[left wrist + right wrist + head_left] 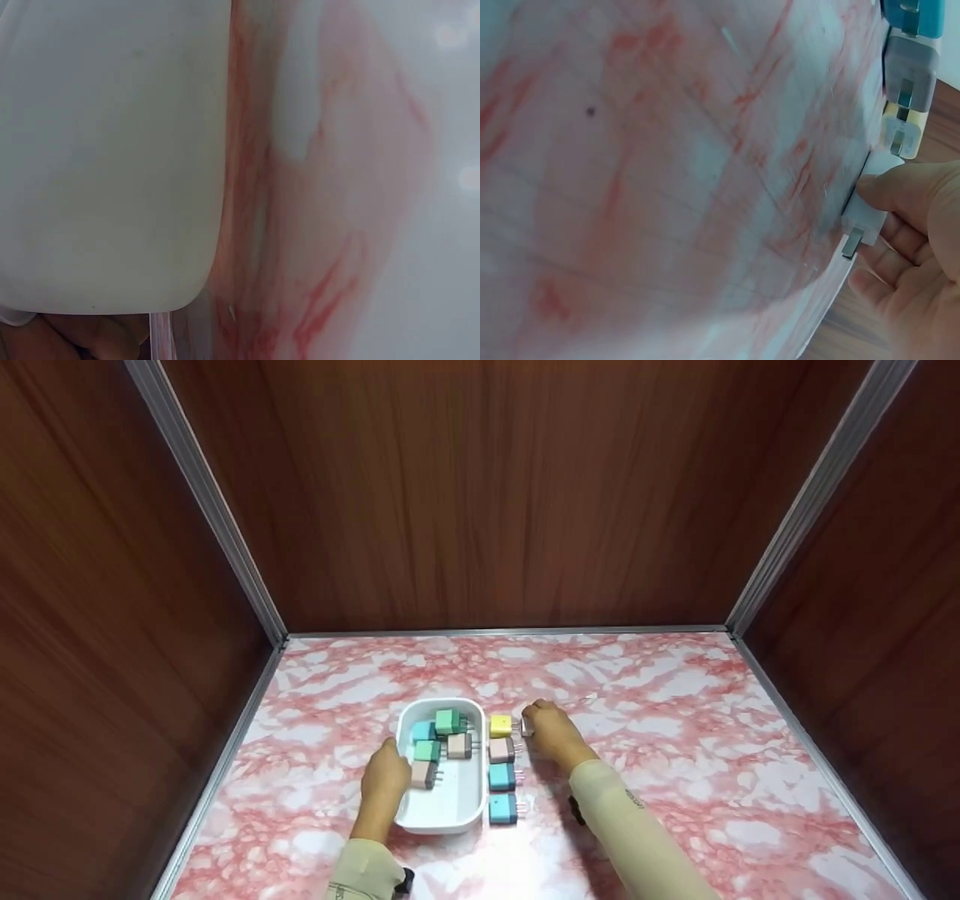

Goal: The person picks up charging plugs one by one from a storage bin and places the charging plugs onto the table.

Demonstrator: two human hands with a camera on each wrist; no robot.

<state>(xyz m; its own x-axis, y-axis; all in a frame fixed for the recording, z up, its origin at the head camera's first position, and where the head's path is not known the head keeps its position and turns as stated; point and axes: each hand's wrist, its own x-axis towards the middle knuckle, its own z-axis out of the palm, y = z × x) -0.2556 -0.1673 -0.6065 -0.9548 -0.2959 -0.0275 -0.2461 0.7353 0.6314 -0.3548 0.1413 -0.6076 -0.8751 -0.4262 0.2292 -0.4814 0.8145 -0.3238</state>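
My right hand [551, 727] pinches a pale charger plug [870, 199] between thumb and fingers, its metal prongs pointing away from the palm. It is at the far end of a row beside the tray: a yellow plug [500, 726], a pinkish one [500, 750], a blue one [501, 776] and another blue plug [502, 808] nearest me. My left hand [386, 776] grips the left side of a white tray [450, 814]; in the left wrist view its fingers [97, 334] show by the tray's edge. Several green, blue and pinkish plugs [459, 746] lie inside, mostly toward the far end.
The red-and-white marbled table [675, 780] extends on both sides of the tray and row. Brown wood-grain panels [495, 510] with metal edge strips [510, 631] enclose it at the back, left and right.
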